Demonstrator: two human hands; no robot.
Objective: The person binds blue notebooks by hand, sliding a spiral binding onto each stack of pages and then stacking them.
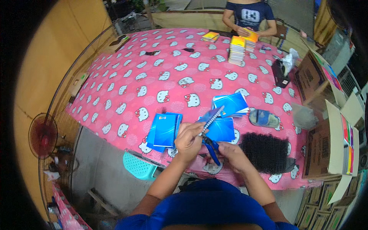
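My left hand (188, 141) is closed around a spiral notebook (213, 117), held tilted above the table with its wire binding facing up. Blue-handled pliers (212, 148) are in my right hand (233, 156), their jaws at the near end of that binding. Under and beyond them lie blue notebooks (221, 129), with a further stack of blue notebooks (230, 104) just behind. To the left of my left hand is another pile of blue spiral notebooks (165, 130). A mat of black binding coils (264, 152) lies right of my right hand.
A pink patterned cloth (130, 96) covers the table. A blue slipper (264, 118), a black box (280, 73) and open cartons (320, 142) stand on the right. Across the table a person (251, 17) handles yellow notebooks (237, 50). A turquoise stool (138, 165) is at the near left.
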